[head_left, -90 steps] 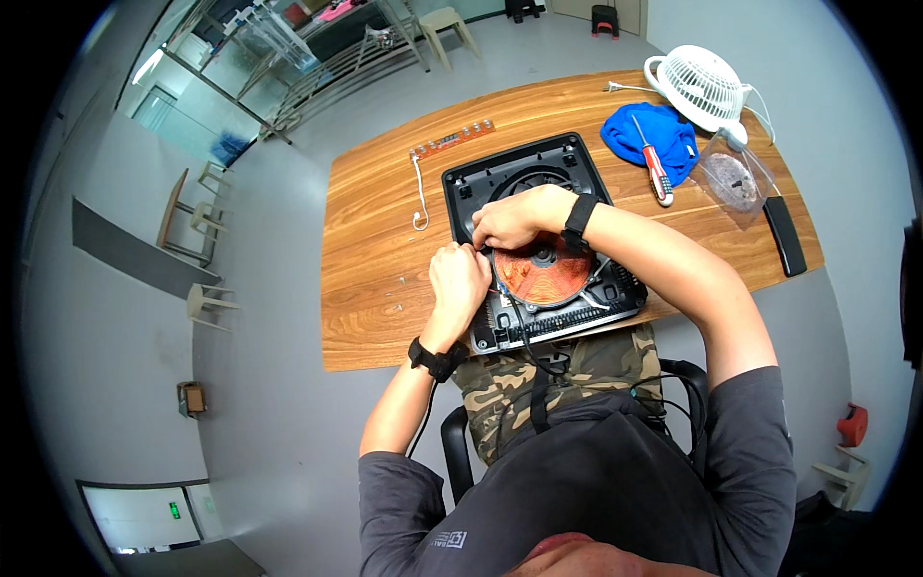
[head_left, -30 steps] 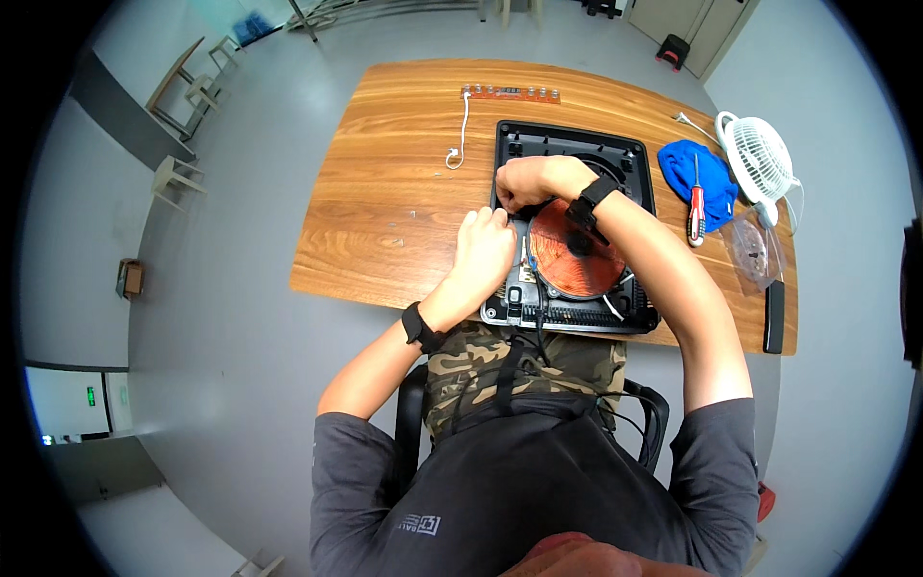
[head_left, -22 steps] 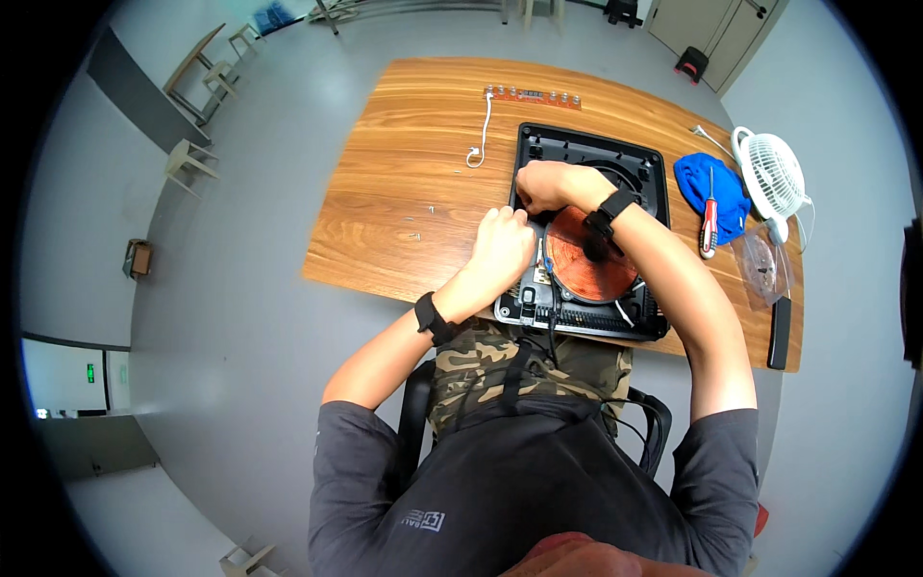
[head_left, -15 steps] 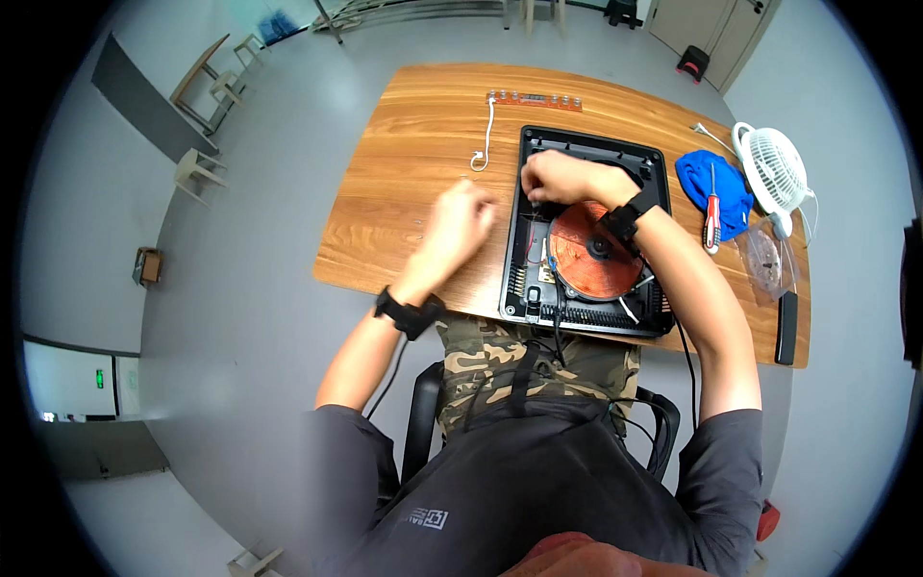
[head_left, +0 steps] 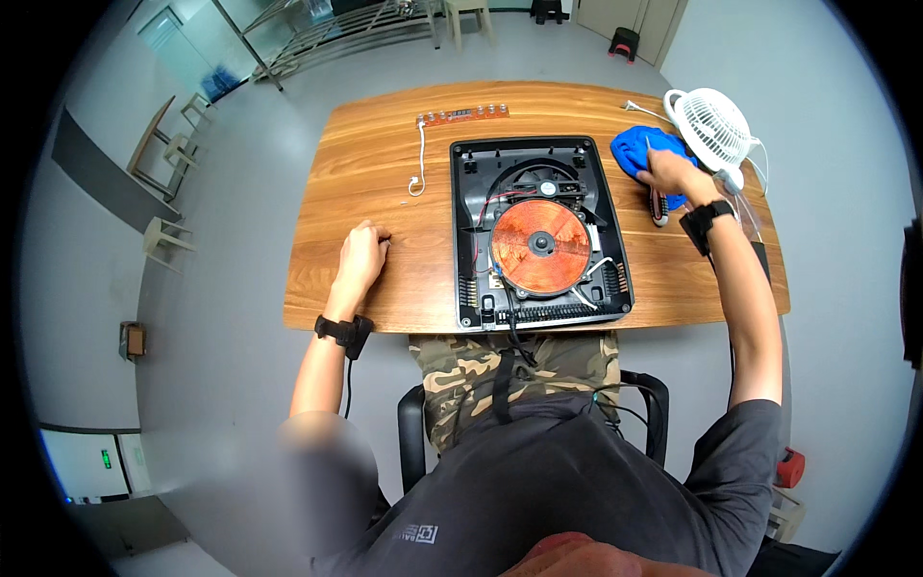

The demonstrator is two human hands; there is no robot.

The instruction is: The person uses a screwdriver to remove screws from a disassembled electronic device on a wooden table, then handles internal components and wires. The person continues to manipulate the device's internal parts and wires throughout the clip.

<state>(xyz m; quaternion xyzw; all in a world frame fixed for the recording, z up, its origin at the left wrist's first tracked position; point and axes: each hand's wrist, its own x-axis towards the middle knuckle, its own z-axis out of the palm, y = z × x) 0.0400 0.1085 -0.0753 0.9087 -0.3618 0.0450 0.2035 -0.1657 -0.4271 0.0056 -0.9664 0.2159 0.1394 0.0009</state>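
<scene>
At the left, our left hand (head_left: 361,258) is at the wooden table (head_left: 413,293), fingers curled narrow; we cannot tell whether they hold anything. Farther off lies a slim circuit strip (head_left: 462,115). In the middle sits our open black housing (head_left: 481,207), its copper coil (head_left: 524,264) toward the near end. At the right, our right hand (head_left: 671,175) covers part of a screwdriver (head_left: 659,206) by the blue cloth (head_left: 630,147); we cannot tell whether its grip is closed.

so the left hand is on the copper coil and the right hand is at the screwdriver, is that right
Not quite: the left hand isn't on the copper coil. The head view shows it off to the left of the black case, at the table. The right hand is at the screwdriver, as you say.
</scene>
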